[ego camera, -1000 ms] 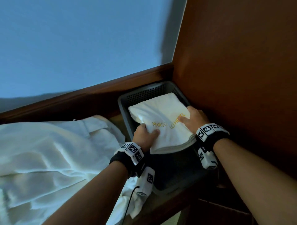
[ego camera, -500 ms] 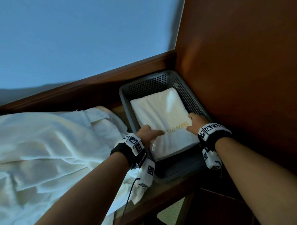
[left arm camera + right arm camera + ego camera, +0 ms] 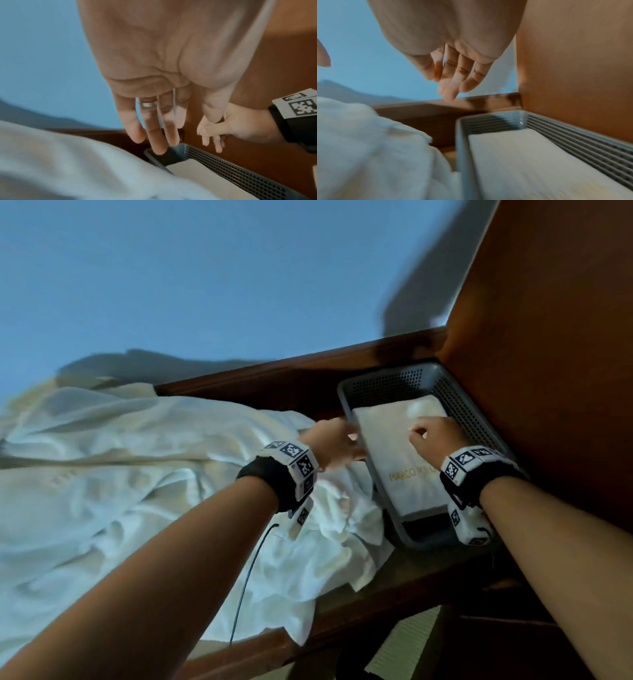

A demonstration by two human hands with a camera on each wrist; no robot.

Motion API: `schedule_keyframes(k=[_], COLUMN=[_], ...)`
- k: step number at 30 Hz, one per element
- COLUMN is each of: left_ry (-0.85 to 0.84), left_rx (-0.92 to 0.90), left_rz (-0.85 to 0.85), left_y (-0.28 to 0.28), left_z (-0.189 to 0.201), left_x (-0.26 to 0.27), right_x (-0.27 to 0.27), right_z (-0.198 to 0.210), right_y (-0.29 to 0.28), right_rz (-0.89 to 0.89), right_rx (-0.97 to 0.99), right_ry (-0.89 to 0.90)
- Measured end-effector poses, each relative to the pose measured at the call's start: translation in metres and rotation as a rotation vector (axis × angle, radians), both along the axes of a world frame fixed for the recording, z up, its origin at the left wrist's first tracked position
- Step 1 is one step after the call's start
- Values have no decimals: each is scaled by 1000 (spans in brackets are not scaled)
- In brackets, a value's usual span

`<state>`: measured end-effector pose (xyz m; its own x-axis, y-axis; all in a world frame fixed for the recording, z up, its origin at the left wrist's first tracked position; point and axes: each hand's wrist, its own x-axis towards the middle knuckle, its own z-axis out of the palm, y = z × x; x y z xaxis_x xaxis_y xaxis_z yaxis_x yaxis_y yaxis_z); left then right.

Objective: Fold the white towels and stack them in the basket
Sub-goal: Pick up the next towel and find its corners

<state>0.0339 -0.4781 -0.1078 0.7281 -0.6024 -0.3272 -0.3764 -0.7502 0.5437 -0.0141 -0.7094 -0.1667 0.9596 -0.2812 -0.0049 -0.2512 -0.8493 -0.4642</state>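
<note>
Both hands hang loosely spread and empty: the left hand (image 3: 334, 441) beside the basket (image 3: 387, 381), the right hand (image 3: 436, 436) above the folded towel (image 3: 407, 460). The next loose towel (image 3: 137, 474) should be spread flat before folding.

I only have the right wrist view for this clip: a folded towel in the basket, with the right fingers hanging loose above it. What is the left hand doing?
Observer: The left hand holds nothing. Its fingers are straight and sit above the left rim of the basket.
Operator: Any marking on the folded towel?
Observer: Yes. The head view shows gold lettering across the folded towel, its end hidden behind the right wrist band.
Operator: How much is left to fold?
Observer: A crumpled heap of white cloth spreads wide to the left of the basket. I cannot count the pieces.
</note>
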Motion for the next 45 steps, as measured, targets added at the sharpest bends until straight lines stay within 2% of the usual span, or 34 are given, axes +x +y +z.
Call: schedule_keyframes(k=[3,5,9,12,14,17,21,24,29,32,35,38,41,42,45], left_ry=[-162,-244,-393,-479,-501,-541,-565,-609,-635,-735,-750,-835,-812,-800,-922], left_rx=[-19,-37,-65,-60,1,77,211,326,497,516,446,212,96,70,8], left_rz=[-32,-5,131,277,364,401,329,181,116,47,12,167,352,366,377], left_y=[71,126,246,337,390,443,464,448,433,438,445,467,499,511,548], left_z=[29,45,75,83,84,78,50,23,-3,-2,20,57,114,133,185], left_x=[-13,-21,-38,-50,-57,-64,-76,-86,-82,-75,-64,-48,-34,-32,-33], right_x=[0,-4,-18,-28,-31,-31,-18,-7,7,20,37,52,63,65,65], right_z=[31,52,85,92,93,93,86,78,73,87,112,145,180,193,234], right_y=[74,127,243,326,372,423,452,440,422,420,426,436,447,456,494], right_rz=[85,121,211,351,460,583,602,521,486,525,572,563,486,487,549], right_rx=[33,46,48,20,10,-194,-468,-575,-570,-422,-319,-324,-233,-198,-133], right_ry=[-165,-213,-303,-322,-275,-82,-29,107,168,166,103,-14,-116,-144,-230])
